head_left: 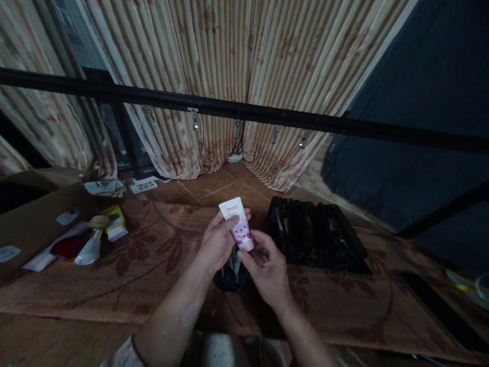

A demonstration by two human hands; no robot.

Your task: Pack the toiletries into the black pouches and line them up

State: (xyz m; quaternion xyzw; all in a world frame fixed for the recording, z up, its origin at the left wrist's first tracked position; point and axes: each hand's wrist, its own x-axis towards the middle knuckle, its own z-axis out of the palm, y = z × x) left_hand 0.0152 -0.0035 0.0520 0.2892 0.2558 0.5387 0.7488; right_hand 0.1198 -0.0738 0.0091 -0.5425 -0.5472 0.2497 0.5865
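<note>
A small white and purple squeeze tube [242, 233] with a smiling cartoon figure and red lettering is held up in front of me, its flat end tilted away. My left hand [217, 241] grips it from the left, thumb pressed across its front. At the narrow lower end, the thumb and fingers of my right hand [269, 269] close around the tube's right side. Beneath both hands lies a black plastic bag [231, 279], partly hidden by them.
A black, bag-lined container with several sections [314, 232] stands to the right on the patterned cloth [153, 265]. At left are a cardboard box [46, 219], a yellow and white carton [115, 224] and a white bottle [90, 251]. A dark flat slab [439, 308] lies far right; a black rail [267, 113] crosses ahead.
</note>
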